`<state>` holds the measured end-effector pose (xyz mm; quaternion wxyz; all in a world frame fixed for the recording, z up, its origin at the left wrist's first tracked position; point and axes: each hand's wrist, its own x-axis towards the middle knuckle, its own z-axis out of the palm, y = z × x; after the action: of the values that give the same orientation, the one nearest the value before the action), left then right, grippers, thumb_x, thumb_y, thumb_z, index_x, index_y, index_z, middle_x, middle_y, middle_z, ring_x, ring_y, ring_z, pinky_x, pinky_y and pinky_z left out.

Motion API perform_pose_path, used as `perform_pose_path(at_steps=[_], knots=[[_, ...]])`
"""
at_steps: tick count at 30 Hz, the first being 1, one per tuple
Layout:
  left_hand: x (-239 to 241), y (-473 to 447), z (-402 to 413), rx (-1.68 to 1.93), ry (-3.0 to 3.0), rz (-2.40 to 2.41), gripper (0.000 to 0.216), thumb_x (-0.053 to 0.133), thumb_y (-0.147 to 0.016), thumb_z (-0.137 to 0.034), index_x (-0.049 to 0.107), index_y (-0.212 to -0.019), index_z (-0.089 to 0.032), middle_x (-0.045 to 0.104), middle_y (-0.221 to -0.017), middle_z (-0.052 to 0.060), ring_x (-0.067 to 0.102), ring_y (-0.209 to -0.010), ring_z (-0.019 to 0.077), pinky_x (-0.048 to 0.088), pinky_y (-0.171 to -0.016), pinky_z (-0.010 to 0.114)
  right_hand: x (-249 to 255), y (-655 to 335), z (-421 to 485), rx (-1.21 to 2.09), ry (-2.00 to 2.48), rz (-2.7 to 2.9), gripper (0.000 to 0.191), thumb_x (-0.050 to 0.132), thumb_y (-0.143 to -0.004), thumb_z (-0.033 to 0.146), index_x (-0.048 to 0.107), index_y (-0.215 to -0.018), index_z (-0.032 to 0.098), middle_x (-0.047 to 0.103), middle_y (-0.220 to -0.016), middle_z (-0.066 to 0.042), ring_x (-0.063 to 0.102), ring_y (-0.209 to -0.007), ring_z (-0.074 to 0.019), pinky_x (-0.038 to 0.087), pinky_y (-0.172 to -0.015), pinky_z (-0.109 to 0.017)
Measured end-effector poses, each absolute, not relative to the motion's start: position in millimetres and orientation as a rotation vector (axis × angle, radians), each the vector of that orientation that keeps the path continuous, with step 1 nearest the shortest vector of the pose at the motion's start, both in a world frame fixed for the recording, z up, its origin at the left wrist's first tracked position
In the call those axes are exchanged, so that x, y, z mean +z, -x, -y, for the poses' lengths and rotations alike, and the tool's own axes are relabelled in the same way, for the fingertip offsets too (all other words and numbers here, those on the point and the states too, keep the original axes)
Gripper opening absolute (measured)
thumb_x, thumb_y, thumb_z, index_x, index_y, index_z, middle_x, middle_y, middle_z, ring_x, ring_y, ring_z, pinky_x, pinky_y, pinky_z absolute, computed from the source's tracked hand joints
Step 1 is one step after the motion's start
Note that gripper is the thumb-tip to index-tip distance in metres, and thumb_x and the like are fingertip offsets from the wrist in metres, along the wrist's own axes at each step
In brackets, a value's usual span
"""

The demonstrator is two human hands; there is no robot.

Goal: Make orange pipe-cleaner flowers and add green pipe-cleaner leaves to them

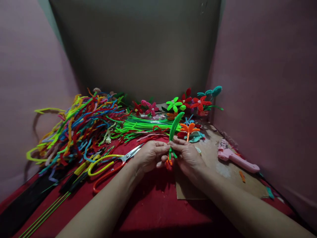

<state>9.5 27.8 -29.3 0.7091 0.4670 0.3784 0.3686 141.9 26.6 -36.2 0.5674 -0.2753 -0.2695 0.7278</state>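
Note:
A green pipe-cleaner leaf (175, 125) stands upright between my hands, its loose stem ends pointing down. My left hand (150, 154) pinches its base from the left, fingers closed. From the other side my right hand (186, 154) is closed on the same base. Just below the fingertips hangs an orange-red fuzzy piece (169, 162); whether it is joined to the leaf I cannot tell. Behind my right hand rises an orange pipe-cleaner flower (189, 128). Scissors (123, 159) with yellow and red handles lie by my left wrist, blades partly behind the hand.
A tangled heap of coloured pipe cleaners (81, 122) fills the left, beside a bundle of green pipe cleaners (146, 125). Finished flowers (173, 104) line the back. At right, a pink glue gun (237, 159) lies on a cardboard sheet (223, 183). Thin green sticks (47, 213) lie front left.

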Motion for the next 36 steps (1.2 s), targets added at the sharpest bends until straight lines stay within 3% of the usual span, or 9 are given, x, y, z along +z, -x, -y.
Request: perform_pose_path(at_steps=[8,12,16,24,29,33,36], knots=[[-25,-21,-22,0.880,-1.487,-1.183,0.017,0.056,-0.071,-0.027,0.052,-0.059,-0.016,0.046,-0.042,-0.004,0.035,-0.034,0.0065,0.025,-0.037,0.020,-42,-140,-28,1.662,0.672,0.624,0.021,0.076,-0.045,0.010,0.057,-0.054,0.013,0.054,-0.053,0.003,0.048,-0.050,-0.0077,0.037,-0.049,-0.020],[-31,-31,-17,1.095,-1.972,-1.584,0.011,0.051,-0.069,-0.018,0.049,-0.058,-0.018,0.051,-0.054,-0.001,0.044,-0.049,0.0109,0.030,-0.050,0.023,-48,-136,-29,1.544,0.638,0.730,0.019,0.076,-0.052,0.018,0.057,-0.050,0.013,0.054,-0.057,0.003,0.047,-0.055,-0.0071,0.036,-0.054,-0.020],[-36,-33,-13,1.207,-2.170,-1.761,0.011,0.049,-0.074,-0.021,0.050,-0.063,-0.019,0.053,-0.058,0.001,0.045,-0.052,0.0133,0.029,-0.053,0.026,-44,-130,-27,1.573,0.541,0.694,0.014,0.073,-0.055,0.016,0.059,-0.054,0.014,0.057,-0.063,0.003,0.050,-0.059,-0.0073,0.039,-0.059,-0.020],[-16,-28,-11,1.145,-1.611,-1.391,0.015,0.061,-0.068,-0.028,0.053,-0.061,-0.017,0.053,-0.051,-0.003,0.046,-0.043,0.0095,0.034,-0.045,0.021,-32,-133,-27,1.634,0.632,0.508,0.022,0.075,-0.052,0.014,0.060,-0.067,0.017,0.060,-0.061,0.004,0.054,-0.055,-0.0091,0.043,-0.054,-0.022],[-3,-14,-16,1.221,-1.427,-1.285,0.019,0.066,-0.067,-0.031,0.059,-0.065,-0.013,0.049,-0.045,-0.005,0.038,-0.036,0.0055,0.028,-0.038,0.019,-32,-137,-28,1.603,0.646,0.569,0.019,0.075,-0.055,0.018,0.060,-0.067,0.016,0.058,-0.056,0.004,0.052,-0.051,-0.0080,0.042,-0.053,-0.021],[-9,-9,-23,1.223,-1.237,-1.105,0.026,0.069,-0.066,-0.030,0.063,-0.085,-0.013,0.054,-0.054,-0.004,0.037,-0.037,0.0037,0.027,-0.037,0.018,-36,-137,-26,1.678,0.654,0.690,0.019,0.076,-0.056,0.021,0.060,-0.064,0.013,0.055,-0.049,0.004,0.046,-0.044,-0.0059,0.035,-0.046,-0.019],[-15,-12,-26,1.126,-1.116,-0.953,0.023,0.069,-0.066,-0.028,0.065,-0.083,-0.013,0.058,-0.059,-0.001,0.045,-0.042,0.0049,0.030,-0.039,0.017,-40,-138,-25,1.758,0.688,0.750,0.023,0.076,-0.057,0.027,0.058,-0.056,0.012,0.054,-0.046,0.002,0.045,-0.042,-0.0062,0.032,-0.043,-0.019]])
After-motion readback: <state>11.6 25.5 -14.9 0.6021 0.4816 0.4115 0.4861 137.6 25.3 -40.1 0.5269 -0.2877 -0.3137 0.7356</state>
